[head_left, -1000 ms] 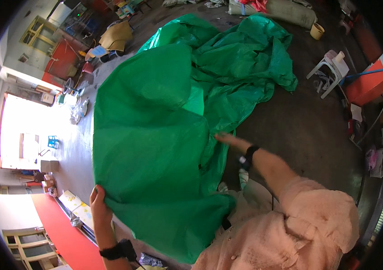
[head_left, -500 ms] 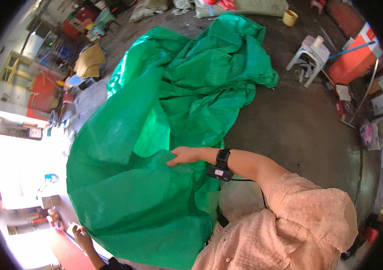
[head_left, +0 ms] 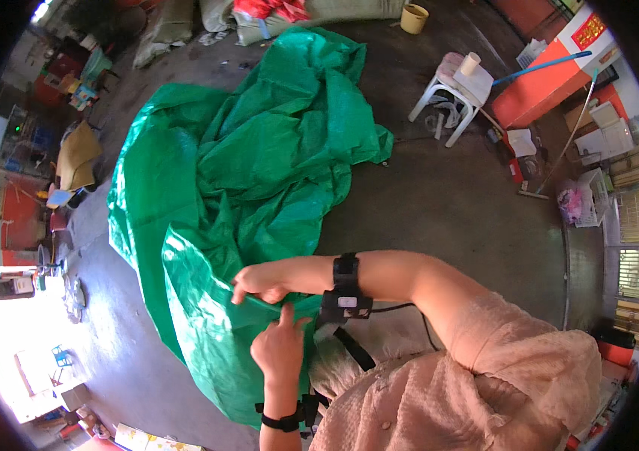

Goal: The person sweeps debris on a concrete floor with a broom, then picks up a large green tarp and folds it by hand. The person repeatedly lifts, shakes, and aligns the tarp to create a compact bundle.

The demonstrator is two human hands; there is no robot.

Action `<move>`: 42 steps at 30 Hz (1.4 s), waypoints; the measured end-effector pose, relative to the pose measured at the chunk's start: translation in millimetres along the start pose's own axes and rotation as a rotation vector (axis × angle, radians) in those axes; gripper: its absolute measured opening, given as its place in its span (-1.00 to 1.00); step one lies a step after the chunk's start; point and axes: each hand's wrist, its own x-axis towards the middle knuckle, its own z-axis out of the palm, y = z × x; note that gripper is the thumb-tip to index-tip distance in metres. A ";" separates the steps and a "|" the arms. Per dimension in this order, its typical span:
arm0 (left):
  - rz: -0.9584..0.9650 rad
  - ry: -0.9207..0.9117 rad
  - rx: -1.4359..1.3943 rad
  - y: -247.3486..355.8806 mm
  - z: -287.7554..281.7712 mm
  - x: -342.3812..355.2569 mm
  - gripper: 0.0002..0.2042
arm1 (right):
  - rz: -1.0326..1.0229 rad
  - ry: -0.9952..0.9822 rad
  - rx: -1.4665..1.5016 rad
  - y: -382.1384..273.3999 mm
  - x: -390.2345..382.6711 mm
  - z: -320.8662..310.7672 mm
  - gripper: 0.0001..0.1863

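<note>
Both hands, left hand (head_left: 280, 347) and right hand (head_left: 261, 283), had their fingers pinched shut on the big crinkly green plastic tarp (head_left: 259, 173) (most of it piled on the grey concrete floor (head_left: 447, 203)). Slick stuff, so I reckon the edge could've slipped out if the dragging weight tugged.

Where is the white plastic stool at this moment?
In the head view, the white plastic stool stands on the concrete floor at upper right, just right of the spread green tarp, with a red cabinet beyond it.

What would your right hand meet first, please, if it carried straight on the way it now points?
Most likely more of the crumpled green plastic tarpaulin that the right hand already grips; depth is unclear.
</note>
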 end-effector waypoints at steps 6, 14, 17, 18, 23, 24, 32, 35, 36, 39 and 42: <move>-0.129 -0.026 -0.188 64.6 57.9 87.0 -0.58 | -0.029 0.112 -0.638 -42.6 -82.4 -161.0 -0.74; -0.535 0.051 -0.211 52.8 146.0 182.0 -0.76 | 0.206 0.930 -0.873 -74.6 -217.0 -529.3 -0.81; -0.621 -0.021 -0.235 67.3 180.0 242.5 -0.81 | 0.274 1.036 -1.127 -106.9 -238.8 -642.7 -0.65; -0.671 -0.056 -0.210 68.4 192.4 255.2 -0.84 | 0.273 1.007 -1.137 -119.3 -228.7 -671.6 -0.65; -0.742 -0.017 -0.242 94.0 246.1 310.9 -0.90 | 0.029 1.244 -1.027 -153.4 -172.4 -810.3 -0.31; -0.744 0.014 -0.258 99.6 257.9 315.0 -0.88 | -0.078 1.295 -1.040 -146.2 -159.3 -839.4 -0.31; -0.765 -0.007 -0.194 155.5 258.0 280.9 -0.80 | -0.009 1.146 -1.066 -211.4 -122.8 -774.8 -0.50; -0.805 0.085 -0.211 170.2 220.8 247.9 -0.83 | -0.443 0.555 -0.694 -288.4 -143.0 -634.6 -0.62; -0.842 0.103 -0.220 176.5 210.2 227.5 -0.83 | -0.372 0.397 -0.689 -317.6 -159.1 -571.1 -0.61; -0.829 0.207 -0.273 199.3 171.4 198.9 -0.88 | -0.459 0.241 -0.306 -377.2 -216.6 -389.5 -0.73; -0.873 0.441 -0.384 203.6 130.4 174.4 -0.85 | -0.479 0.086 -0.288 -429.6 -257.8 -280.0 -0.86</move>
